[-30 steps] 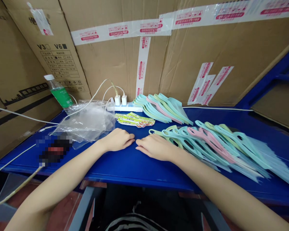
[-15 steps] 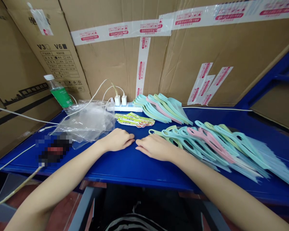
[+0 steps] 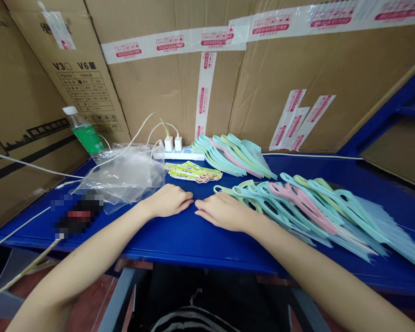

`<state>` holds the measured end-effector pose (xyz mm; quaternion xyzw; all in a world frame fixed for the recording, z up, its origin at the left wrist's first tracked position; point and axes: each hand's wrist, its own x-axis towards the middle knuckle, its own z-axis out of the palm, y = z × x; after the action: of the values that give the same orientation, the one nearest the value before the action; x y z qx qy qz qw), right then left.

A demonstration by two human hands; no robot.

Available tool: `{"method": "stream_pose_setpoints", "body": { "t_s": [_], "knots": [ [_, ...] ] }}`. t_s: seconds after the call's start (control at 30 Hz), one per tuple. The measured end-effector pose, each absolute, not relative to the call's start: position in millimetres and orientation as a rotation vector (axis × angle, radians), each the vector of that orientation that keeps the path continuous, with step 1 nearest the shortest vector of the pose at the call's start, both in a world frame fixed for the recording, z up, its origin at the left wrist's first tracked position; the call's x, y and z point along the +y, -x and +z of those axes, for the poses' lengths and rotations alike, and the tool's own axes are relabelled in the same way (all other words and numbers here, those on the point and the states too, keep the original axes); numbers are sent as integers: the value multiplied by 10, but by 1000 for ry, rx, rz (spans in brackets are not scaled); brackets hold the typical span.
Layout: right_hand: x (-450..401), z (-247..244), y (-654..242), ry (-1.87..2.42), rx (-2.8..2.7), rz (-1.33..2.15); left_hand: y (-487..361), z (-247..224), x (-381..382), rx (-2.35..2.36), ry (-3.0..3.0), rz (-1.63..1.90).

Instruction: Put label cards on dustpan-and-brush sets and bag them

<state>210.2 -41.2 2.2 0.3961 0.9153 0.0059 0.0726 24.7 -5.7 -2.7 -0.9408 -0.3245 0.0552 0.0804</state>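
Observation:
My left hand (image 3: 171, 201) rests on the blue table (image 3: 180, 244), its fingers curled into a fist. Close beside it, with a small gap between them, my right hand (image 3: 224, 211) lies closed in the same way. Neither fist shows anything in it. To the right is a row of pastel plastic pieces with oval loops (image 3: 300, 203), turquoise, green and pink, with clear parts trailing off; the nearest loops are just beside my right hand. Curved pastel strips (image 3: 231, 154) are stacked behind. Beyond my left hand lie printed yellow-green cards (image 3: 193, 172) and clear plastic bags (image 3: 124, 175).
A power strip (image 3: 186, 154) with white plugs and cables stands against the cardboard (image 3: 166, 92) at the back. At the left are a green-labelled bottle (image 3: 86, 133) and a blurred-out dark object (image 3: 79, 215) with a cable.

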Motion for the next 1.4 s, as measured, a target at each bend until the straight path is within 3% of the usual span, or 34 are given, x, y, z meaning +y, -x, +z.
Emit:
{"method": "stream_pose_setpoints", "body": {
  "t_s": [1.4],
  "knots": [
    [-416,18,-2115,-1196,2755,20,-226,-61,-38,-950,2830,112]
  ]
}}
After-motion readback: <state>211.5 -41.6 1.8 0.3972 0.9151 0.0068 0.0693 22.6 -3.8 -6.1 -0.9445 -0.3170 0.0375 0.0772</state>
